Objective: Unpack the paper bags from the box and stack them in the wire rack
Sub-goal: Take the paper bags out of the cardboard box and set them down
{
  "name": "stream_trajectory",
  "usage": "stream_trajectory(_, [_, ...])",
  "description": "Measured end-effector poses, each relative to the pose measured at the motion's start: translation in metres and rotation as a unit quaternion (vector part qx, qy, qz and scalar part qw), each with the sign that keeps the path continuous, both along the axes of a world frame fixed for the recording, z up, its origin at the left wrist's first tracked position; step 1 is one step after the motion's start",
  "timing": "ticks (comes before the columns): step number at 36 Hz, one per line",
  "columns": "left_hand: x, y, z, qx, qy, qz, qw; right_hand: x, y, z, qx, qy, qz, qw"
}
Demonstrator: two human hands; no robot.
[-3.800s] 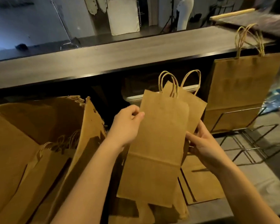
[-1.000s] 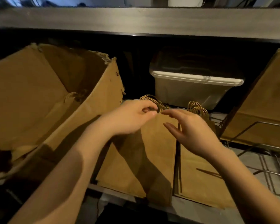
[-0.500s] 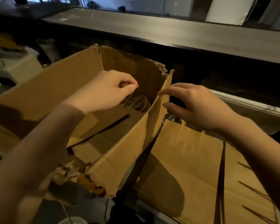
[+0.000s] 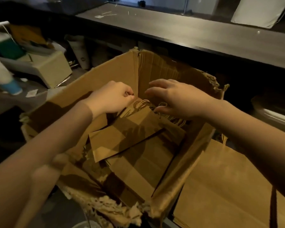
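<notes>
Off stacked bags [image 4: 220, 186], 4 o'clock, into box [image 4: 105, 76] for more. My left hand [image 4: 112, 97] curled at handles [image 4: 141, 102], grip unclear; right hand [image 4: 178, 97] spread wide.

The left hand [image 4: 112, 97] hides whether its fingers hold anything; flat bags [image 4: 220, 186] run off the lower edge.

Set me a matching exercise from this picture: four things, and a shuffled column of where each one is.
Things: 1 tilted paper bag; 2 flat bags; 3 dark counter; 4 right hand.
Places: A beyond the box; B inside the box; C outside the box, right of it; D spread above the bag handles.
Pairs: 1-B; 2-C; 3-A; 4-D.
</notes>
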State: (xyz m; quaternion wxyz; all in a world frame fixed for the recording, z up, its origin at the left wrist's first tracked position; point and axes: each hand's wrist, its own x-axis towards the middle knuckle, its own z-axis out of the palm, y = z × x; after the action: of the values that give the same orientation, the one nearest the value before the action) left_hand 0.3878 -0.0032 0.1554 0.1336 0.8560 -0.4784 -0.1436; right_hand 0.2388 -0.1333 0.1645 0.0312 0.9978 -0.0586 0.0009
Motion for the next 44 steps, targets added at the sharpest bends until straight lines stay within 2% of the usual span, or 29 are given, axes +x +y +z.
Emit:
stream_trajectory(5, [0.02, 0.006, -0.011, 0.021, -0.001, 0.032, 0.999, 0.055, 0.002, -0.017, -0.014, 0.078, 0.008, 0.997])
stream_trajectory(8, [0.025, 0.009, -0.019, 0.068, -0.004, 0.026, 0.997, 0.08, 0.0, -0.032, -0.024, 0.139, 0.002, 0.99])
stream_trajectory(13, [0.027, 0.012, -0.023, 0.142, -0.053, 0.007, 0.988, 0.101, -0.006, -0.072, -0.001, 0.27, -0.072, 0.96])
stream_trajectory(17, [0.023, 0.009, -0.025, 0.147, -0.083, -0.011, 0.986, 0.101, -0.01, -0.1, 0.001, 0.314, -0.081, 0.946])
stream_trajectory(24, [0.02, -0.001, -0.025, 0.136, -0.08, -0.03, 0.987, 0.085, -0.029, -0.119, 0.065, 0.278, -0.095, 0.954])
stream_trajectory(30, [0.023, -0.005, -0.026, 0.137, -0.074, -0.022, 0.988, 0.078, -0.039, -0.126, 0.088, 0.207, -0.105, 0.969])
stream_trajectory(37, [0.026, -0.004, -0.026, 0.144, -0.052, -0.011, 0.988, 0.084, -0.037, -0.112, 0.195, 0.053, -0.122, 0.972])
stream_trajectory(40, [0.028, -0.003, -0.028, 0.137, -0.038, -0.002, 0.99, 0.086, -0.034, -0.097, 0.258, 0.02, -0.103, 0.961])
stream_trajectory(44, [0.034, -0.001, -0.034, 0.11, -0.03, 0.008, 0.993, 0.09, -0.029, -0.08, 0.258, -0.026, -0.025, 0.965])
